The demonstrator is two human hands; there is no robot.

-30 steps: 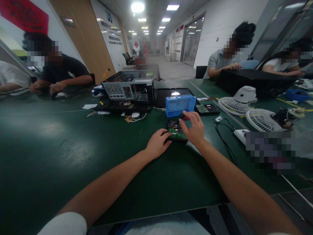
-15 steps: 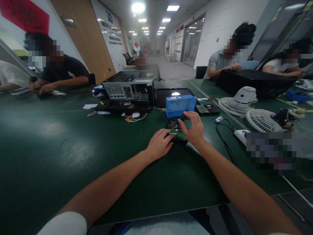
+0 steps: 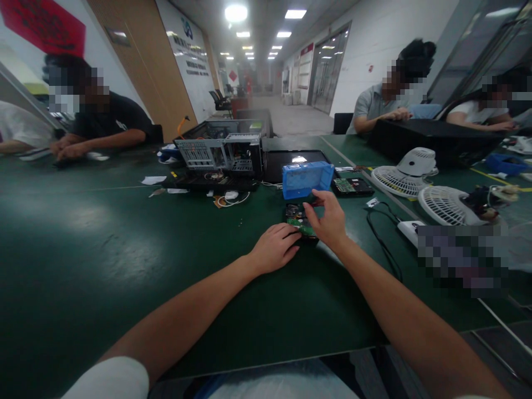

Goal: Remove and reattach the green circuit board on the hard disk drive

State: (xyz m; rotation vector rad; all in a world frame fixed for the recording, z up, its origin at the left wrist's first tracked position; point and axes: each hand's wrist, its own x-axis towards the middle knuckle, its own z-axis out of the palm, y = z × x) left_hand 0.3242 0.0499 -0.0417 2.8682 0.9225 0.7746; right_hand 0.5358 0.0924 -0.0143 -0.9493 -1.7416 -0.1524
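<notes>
- Head view: both forearms reach forward over the green surface (image 3: 124, 238) and meet at a drive (image 3: 298, 220) lying board-up near the middle.
- Left hand (image 3: 276, 247): palm down, fingers loosely bent and together, tips on the drive's near-left corner. It isn't wrapped round it.
- Right hand (image 3: 331, 219): wrist slightly raised, fingers curled over the drive's right edge, thumb pointing in towards the board. Can't tell whether it's pinching anything.
- Drive sits flat on the surface, just in front of a blue box (image 3: 306, 178) and well apart from the PC case (image 3: 224, 152) further back on the left.
- Black cable (image 3: 380, 235) lies right of the right wrist, with a fan (image 3: 446, 204) beyond it.
- Versus 1 s ago: left hand has slid a bit right and nearer along the drive's edge. Right-hand fingers were more spread and are now drawn in. Drive and box haven't moved.
</notes>
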